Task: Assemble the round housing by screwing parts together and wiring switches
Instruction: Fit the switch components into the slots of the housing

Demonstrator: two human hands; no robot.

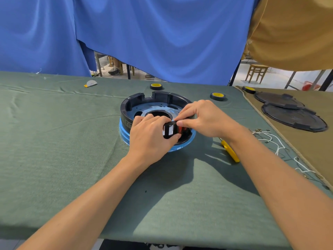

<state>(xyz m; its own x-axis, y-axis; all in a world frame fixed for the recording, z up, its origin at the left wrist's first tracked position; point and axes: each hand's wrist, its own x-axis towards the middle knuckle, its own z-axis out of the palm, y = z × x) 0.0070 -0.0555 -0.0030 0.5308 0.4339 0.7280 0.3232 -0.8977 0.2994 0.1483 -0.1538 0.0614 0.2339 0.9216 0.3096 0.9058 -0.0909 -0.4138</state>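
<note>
Green-clothed table (54,141) under everything. Near its middle, a little toward the far edge: round housing (129,105), black, shallow and open on top, with a notched upright wall, a pale perforated floor plate, a dark circular hole at the centre and a small printed label on the outer wall. Seated on a blue ring base (124,134) that juts out all round below it. At the near rim, left hand (151,138), fingers curled over and thumb tucked under, clamped round a black block (168,131) with a pale glossy face. Right hand (205,118) just beside it, thumb and forefinger pressed together on the block's top edge, other fingers loosely bent above the housing wall. Behind the block, reddish copper windings (181,129), partly hidden. To the right, on a tan cloth, two black round covers (293,116), overlapping. Nearer, a tangle of white wires (273,141) across the cloths' seam. Beside the right wrist, a yellow-handled screwdriver (230,152), flat on the green cloth. Beyond the housing, yellow-cored tape rolls (156,86), well apart.
</note>
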